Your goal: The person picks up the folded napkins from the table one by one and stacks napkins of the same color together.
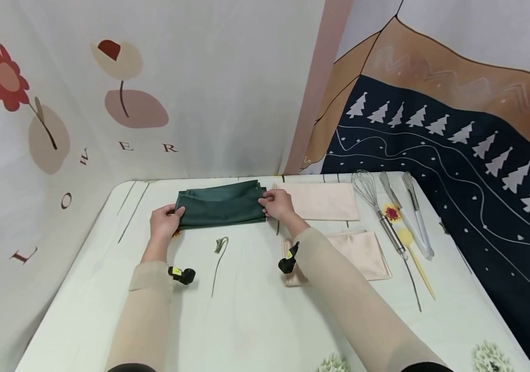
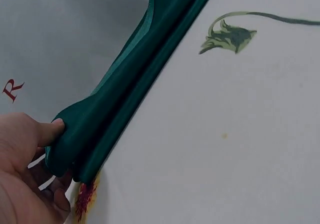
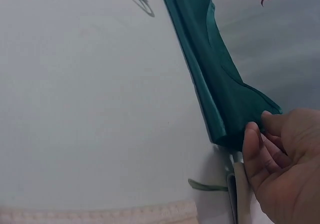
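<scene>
A dark green folded cloth lies at the far side of the table, its layers stacked in a long rectangle. My left hand pinches its left end, thumb on top and fingers beneath, as the left wrist view shows. At the opposite end my right hand pinches the cloth's right edge between thumb and fingers. In the right wrist view the green cloth has a lifted, flared corner at the fingertips. Close beside the right hand lies a pale pink folded cloth.
A second pink folded cloth lies nearer, partly behind the right forearm. To the right are a whisk and two white-handled utensils. The white table covering has printed flowers. Patterned curtains hang behind and at both sides.
</scene>
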`<state>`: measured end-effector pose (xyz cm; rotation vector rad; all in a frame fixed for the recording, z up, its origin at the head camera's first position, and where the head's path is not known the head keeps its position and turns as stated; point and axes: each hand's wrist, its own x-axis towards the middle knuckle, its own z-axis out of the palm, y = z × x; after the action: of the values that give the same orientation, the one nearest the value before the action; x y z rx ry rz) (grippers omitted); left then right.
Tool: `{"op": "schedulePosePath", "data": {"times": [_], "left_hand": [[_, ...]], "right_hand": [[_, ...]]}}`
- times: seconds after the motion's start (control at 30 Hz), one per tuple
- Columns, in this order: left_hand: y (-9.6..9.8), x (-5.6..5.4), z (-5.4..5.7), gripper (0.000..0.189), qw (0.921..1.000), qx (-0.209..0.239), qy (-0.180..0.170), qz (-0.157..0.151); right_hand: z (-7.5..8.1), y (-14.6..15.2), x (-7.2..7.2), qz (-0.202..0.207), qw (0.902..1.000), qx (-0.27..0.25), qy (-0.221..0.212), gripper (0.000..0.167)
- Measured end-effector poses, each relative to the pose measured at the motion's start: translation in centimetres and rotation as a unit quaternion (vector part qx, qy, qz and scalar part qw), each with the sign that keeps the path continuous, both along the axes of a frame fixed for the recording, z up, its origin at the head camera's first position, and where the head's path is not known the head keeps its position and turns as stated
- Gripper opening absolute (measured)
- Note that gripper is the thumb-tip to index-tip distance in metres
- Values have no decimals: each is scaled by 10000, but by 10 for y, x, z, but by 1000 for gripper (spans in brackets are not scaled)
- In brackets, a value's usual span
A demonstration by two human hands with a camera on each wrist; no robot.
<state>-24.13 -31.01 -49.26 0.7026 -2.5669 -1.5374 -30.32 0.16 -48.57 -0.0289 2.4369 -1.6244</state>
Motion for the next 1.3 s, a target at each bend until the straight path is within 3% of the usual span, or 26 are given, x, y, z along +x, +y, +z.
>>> {"op": "schedulePosePath", "data": {"times": [0.33, 0.53, 0.67, 0.8, 0.97, 1.13, 1.3], "left_hand": [[-3, 2, -4, 50, 9994, -206, -96, -273], [-2, 7, -1, 53, 9996, -182, -81, -213], [1, 11, 3, 52, 9992, -358, 163, -62], [7, 14, 3, 48, 9953, -701, 647, 153], [19, 19, 3, 41, 9899, -860, 1113, 203], [35, 26, 9, 39, 9899, -624, 1270, -17], [54, 34, 16, 40, 9916, -383, 1112, -535]], "right_hand": [[-2, 8, 5, 132, 9997, -180, 31, 23], [-2, 15, 10, -29, 9995, -164, 280, 20], [0, 24, 13, -171, 9988, -132, 446, 22], [1, 36, 16, -346, 9970, -60, 691, 24], [1, 55, 25, -447, 9936, 45, 1032, 23], [5, 73, 37, -261, 9943, -78, 1028, 27], [10, 92, 49, -59, 9947, -85, 1021, 33]]}}
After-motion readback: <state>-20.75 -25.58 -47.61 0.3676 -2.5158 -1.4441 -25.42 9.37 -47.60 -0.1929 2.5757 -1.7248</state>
